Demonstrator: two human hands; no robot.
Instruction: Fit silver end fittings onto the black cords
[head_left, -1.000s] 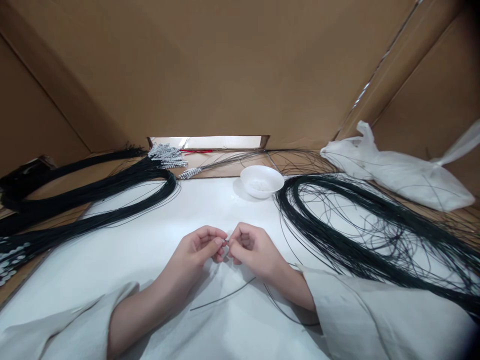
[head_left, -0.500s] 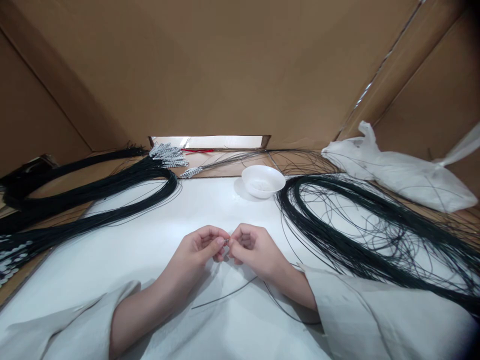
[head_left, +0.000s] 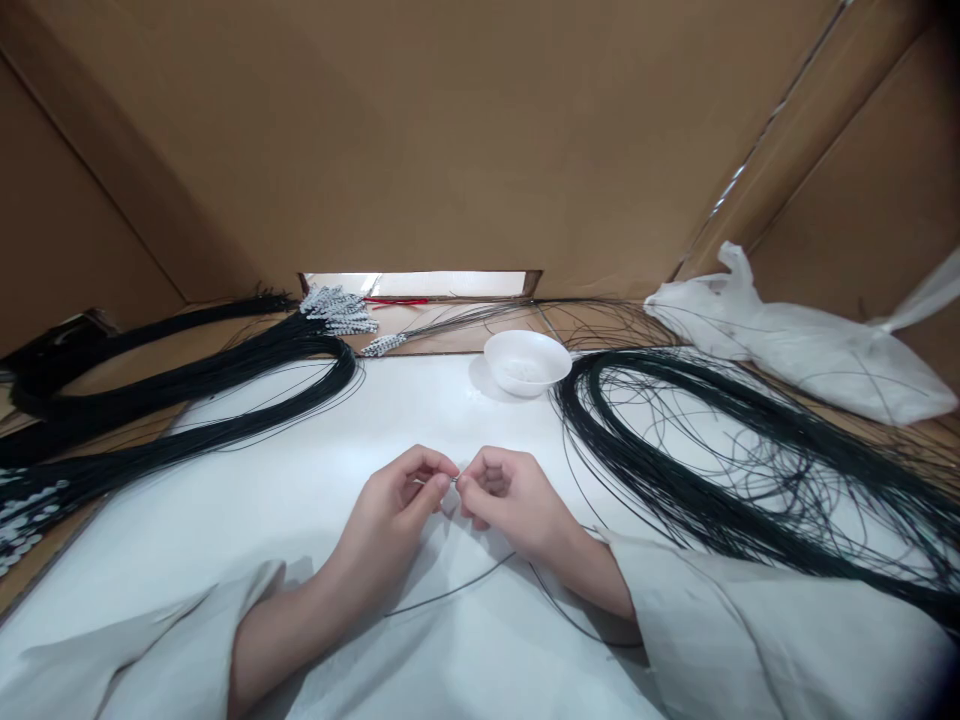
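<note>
Over the white work surface (head_left: 330, 420), my left hand (head_left: 401, 510) and my right hand (head_left: 514, 500) meet fingertip to fingertip. Thumb and forefinger of each are pinched together. A tiny dark, shiny piece (head_left: 454, 481) shows between the two pinches, too small to name. A thin black cord (head_left: 450, 594) lies beneath my right hand, one stretch running left toward my left wrist, another curving right to the sleeve. My right hand appears closed on this cord, though its fingers hide the grip.
A white bowl (head_left: 527, 364) stands beyond my hands. Bundles of black cord lie left (head_left: 300, 400) and right (head_left: 652, 470), some with white-tipped ends (head_left: 339, 310). A white plastic bag (head_left: 832, 350) rests at the right. Cardboard walls (head_left: 450, 140) enclose the surface.
My left fingers have shifted slightly and curl less below the pinch, and the left forearm has moved a little right. My right hand has hardly moved.
</note>
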